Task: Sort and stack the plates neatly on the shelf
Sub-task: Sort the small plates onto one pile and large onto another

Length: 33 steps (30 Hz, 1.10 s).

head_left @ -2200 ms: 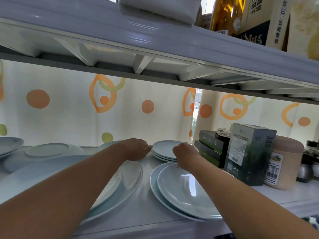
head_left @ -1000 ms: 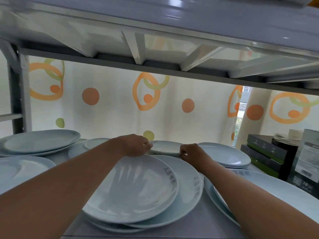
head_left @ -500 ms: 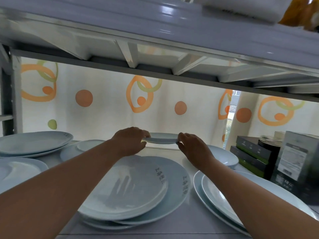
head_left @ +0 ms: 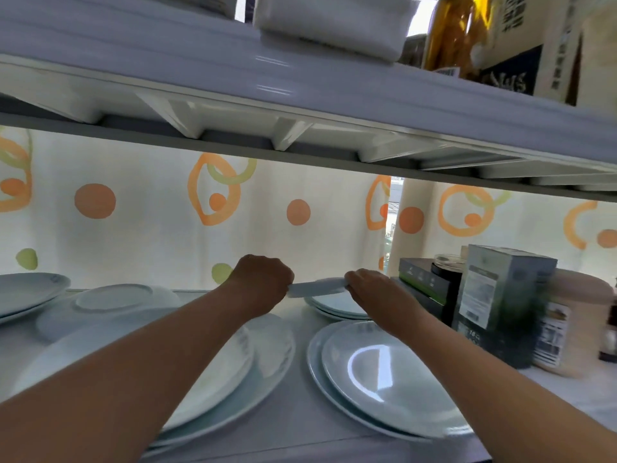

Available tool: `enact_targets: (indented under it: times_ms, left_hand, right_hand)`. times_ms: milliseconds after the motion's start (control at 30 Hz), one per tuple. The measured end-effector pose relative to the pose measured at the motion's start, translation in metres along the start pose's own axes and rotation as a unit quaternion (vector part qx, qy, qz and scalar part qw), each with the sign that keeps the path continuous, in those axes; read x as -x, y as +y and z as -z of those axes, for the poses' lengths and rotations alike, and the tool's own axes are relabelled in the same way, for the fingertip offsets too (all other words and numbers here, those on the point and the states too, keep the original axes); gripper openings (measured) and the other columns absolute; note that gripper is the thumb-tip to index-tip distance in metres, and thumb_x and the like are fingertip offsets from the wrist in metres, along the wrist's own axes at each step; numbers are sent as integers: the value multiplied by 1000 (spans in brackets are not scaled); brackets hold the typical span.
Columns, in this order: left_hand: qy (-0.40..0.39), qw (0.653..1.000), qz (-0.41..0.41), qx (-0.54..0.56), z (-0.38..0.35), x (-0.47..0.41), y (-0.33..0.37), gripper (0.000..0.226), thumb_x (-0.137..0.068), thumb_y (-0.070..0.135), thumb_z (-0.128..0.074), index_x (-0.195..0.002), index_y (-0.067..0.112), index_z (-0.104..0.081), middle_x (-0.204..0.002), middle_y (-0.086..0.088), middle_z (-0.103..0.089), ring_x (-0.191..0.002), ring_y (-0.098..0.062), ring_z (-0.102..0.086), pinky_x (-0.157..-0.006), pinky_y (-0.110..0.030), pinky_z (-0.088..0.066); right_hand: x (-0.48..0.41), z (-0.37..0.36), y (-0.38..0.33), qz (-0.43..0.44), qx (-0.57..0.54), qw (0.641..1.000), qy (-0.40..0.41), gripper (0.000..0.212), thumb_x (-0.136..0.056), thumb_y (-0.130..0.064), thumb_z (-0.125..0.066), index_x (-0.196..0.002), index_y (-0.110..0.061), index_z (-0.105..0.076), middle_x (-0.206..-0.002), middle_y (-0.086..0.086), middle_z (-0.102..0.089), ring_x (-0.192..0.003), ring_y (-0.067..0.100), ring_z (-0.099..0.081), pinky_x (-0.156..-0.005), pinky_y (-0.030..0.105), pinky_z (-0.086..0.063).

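We pinch a small pale-blue ceramic plate [head_left: 317,287] by opposite rims, left hand [head_left: 263,279] and right hand [head_left: 369,289], just above the stack of small plates [head_left: 337,309] at one o'clock on the white shelf [head_left: 297,412]; orange-dotted curtain [head_left: 150,228] behind.

We see both hands reaching into shelf [head_left: 300,416]. Left hand [head_left: 263,282] and right hand [head_left: 370,289] grip opposite rims of small plate [head_left: 317,287], held between them, raised just above small-plate stack [head_left: 337,310] under right hand. Beneath left forearm we note left pile of large plates [head_left: 267,359]; beneath right forearm, right pile of large plates [head_left: 384,375]. Right of right hand: dark boxes [head_left: 420,282], tall box [head_left: 500,295]. Behind hands: patterned curtain [head_left: 150,228].
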<state>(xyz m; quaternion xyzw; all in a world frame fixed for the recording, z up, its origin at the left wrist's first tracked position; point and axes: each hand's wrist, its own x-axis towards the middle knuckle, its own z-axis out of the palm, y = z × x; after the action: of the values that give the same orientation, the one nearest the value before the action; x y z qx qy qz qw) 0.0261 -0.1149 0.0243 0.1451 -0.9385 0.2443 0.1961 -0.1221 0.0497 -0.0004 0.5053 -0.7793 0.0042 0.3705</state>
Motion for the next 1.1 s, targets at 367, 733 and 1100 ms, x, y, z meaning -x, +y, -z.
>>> enact_targets:
  times_ms: [367,733,1100]
  left_hand:
    - [-109,989,-11,100,-3,-11,24,41,-96,33,-41,-137,27,-45,-132,-6,-56,-120,-25,-54,-93,-34,-43]
    - [-118,984,-11,132,4,-3,9,52,-95,37,-42,-145,32,-30,-134,-5,-55,-121,-24,-52,-91,-34,-43]
    - [-96,985,-3,142,9,18,-3,49,-94,38,-43,-142,34,-35,-134,-3,-54,-123,-22,-51,-95,-34,-44]
  right_hand:
    - [11,-16,19,-36,16,998,-56,26,-86,4,-58,-107,-10,-56,-95,7,-64,-87,20,-62,-74,27,-50]
    - [9,-13,25,-108,-18,975,-195,25,-87,8,-49,-106,-6,-57,-98,9,-62,-89,21,-60,-79,28,-52]
    - [9,-7,14,-97,32,965,-241,38,-86,5,-44,-115,-14,-60,-115,8,-60,-106,24,-58,-79,31,-51]
